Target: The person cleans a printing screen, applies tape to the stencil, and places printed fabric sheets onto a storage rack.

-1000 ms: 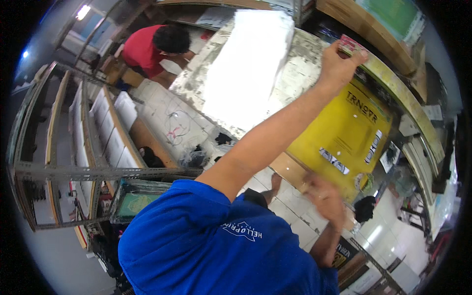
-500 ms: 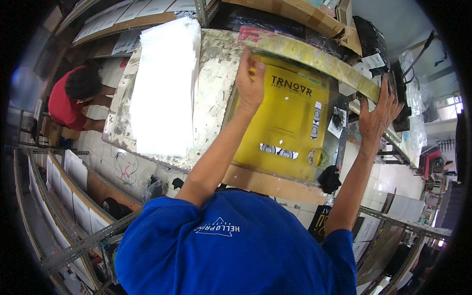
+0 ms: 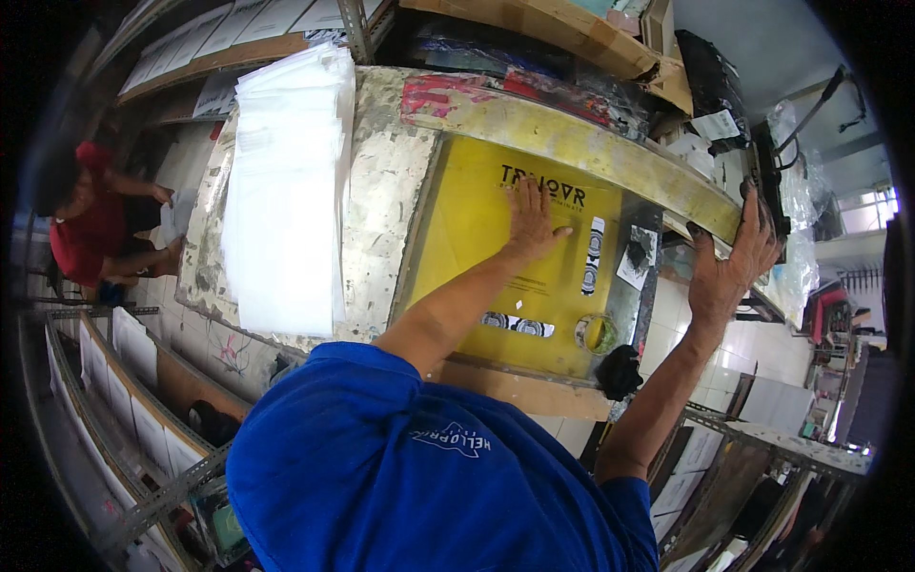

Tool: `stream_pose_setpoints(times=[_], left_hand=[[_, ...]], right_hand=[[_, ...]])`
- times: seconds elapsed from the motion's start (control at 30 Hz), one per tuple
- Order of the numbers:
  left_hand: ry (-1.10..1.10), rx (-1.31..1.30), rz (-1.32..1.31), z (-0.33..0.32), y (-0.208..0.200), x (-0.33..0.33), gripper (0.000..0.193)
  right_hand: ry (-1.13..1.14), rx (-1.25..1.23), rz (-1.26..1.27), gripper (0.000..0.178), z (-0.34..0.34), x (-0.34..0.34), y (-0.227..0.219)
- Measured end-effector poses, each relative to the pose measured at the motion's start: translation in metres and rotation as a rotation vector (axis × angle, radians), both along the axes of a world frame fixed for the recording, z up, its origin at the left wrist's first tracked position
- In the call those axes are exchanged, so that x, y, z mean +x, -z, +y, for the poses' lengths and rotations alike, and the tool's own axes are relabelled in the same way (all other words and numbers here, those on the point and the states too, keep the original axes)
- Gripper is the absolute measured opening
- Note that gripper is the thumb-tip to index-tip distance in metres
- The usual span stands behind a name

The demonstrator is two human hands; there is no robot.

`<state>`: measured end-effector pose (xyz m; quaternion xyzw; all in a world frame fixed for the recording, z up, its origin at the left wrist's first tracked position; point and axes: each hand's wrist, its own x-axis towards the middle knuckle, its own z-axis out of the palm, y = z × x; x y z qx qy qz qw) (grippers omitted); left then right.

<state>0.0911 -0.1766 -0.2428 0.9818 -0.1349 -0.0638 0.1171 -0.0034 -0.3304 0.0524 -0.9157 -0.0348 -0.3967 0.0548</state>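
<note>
Yellow sheet [image 3: 457, 229] lies at the right of the paint-flecked worktop [image 3: 376, 191], and my left hand [image 3: 536, 221] has just moved from beside the left end of the stained bar [image 3: 591, 131] onto its lettering, fingers spread, gripping nothing, so only my right hand [image 3: 732, 272] stays at the bar. Thumb and fingers sit about its right end; can't tell if they clamp. White stack [image 3: 286, 200] along worktop's left edge, tape roll [image 3: 610, 334] at sheet's near right corner, black cloth [image 3: 620, 372] just beside, bar blocking the far edge, co-worker [image 3: 91, 229] off left.
</note>
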Motion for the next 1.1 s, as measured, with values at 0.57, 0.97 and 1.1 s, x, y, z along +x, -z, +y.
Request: stream_pose_setpoints(times=[0.57, 0.97, 1.1], left_hand=[[-1.058, -1.057, -0.724, 0.387, -0.029, -0.008, 0.063], [-1.408, -1.787, -1.037, 0.585, -0.074, -0.116, 0.066], [-1.287, -1.352, -0.959, 0.553, -0.088, -0.116, 0.042]], right_hand=[[0.012, -0.081, -0.004, 0.075, -0.015, 0.011, 0.006], [-0.044, -0.124, -0.057, 0.066, -0.016, 0.016, 0.003], [-0.044, -0.115, -0.061, 0.069, -0.023, 0.015, 0.003]])
